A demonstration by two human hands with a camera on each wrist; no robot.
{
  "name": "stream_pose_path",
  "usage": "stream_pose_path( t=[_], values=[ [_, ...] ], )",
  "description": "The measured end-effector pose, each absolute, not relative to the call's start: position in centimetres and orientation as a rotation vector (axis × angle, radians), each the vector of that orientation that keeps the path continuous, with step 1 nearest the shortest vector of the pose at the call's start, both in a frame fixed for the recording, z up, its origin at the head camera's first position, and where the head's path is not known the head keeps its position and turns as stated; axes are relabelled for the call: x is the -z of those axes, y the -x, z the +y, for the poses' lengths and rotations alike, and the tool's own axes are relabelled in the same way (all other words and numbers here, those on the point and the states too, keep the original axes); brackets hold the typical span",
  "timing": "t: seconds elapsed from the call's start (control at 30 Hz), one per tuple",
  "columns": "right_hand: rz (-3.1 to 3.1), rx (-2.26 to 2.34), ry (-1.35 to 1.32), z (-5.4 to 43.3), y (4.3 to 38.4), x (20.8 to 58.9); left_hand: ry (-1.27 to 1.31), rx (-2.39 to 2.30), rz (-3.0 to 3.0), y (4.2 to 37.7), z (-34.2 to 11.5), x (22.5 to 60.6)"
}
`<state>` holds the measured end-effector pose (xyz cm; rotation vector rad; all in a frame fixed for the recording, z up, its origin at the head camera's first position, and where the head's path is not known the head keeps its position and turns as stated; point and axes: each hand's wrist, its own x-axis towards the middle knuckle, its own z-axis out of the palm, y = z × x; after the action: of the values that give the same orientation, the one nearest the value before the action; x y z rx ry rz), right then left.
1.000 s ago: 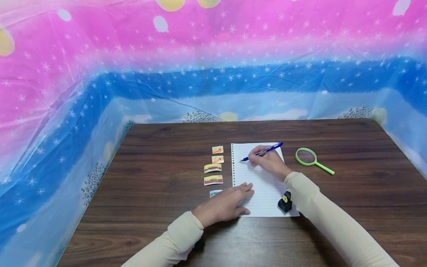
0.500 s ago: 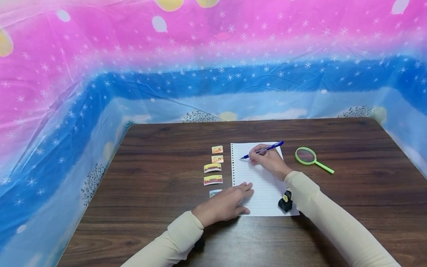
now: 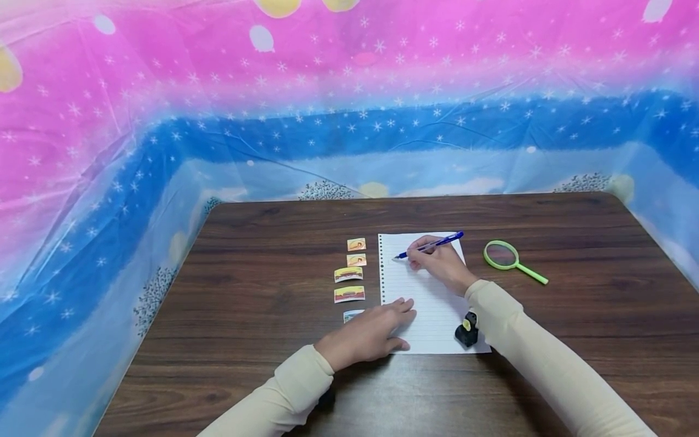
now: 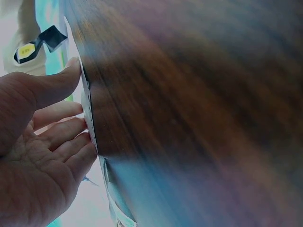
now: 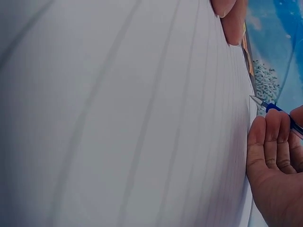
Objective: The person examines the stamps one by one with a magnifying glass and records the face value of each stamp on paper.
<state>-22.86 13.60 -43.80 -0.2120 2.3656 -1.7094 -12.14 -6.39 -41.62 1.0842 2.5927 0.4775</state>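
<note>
A blue ballpoint pen [image 3: 449, 238] is pinched in my right hand [image 3: 441, 265], its tip at the upper left part of a lined sheet of paper [image 3: 431, 328]. In the right wrist view the pen's metal tip [image 5: 256, 99] shows close to the sheet, and the curled fingers [image 5: 272, 137] lie at the paper. My left hand [image 3: 368, 334] rests with spread fingers on the sheet's lower left part. From the left wrist view, its thumb and fingertips [image 4: 71, 71] touch the paper near the edge. Its palm covers part of a small blue-and-white card [image 3: 352, 315].
Left of the sheet lie two small orange picture cards [image 3: 356, 244] and two yellow-and-red ones [image 3: 349, 294]. A green magnifying glass [image 3: 501, 255] lies to the right. The wooden table [image 3: 246, 273] ends at a snowflake-patterned cloth backdrop [image 3: 349, 133]. A black wrist camera [image 3: 466, 331] hangs by the right sleeve.
The pen tip has shifted slightly up and to the right on the sheet, with small motions of my right hand. My left hand has stayed in place.
</note>
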Motion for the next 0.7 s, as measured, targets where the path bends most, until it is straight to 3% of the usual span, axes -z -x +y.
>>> stream_pose_path(
  t=[0.7],
  values=[
    [2.357,1.726,0.150,13.66,22.84,43.90,-1.099,-0.480,2.595,12.14,-6.39,41.52]
  ],
)
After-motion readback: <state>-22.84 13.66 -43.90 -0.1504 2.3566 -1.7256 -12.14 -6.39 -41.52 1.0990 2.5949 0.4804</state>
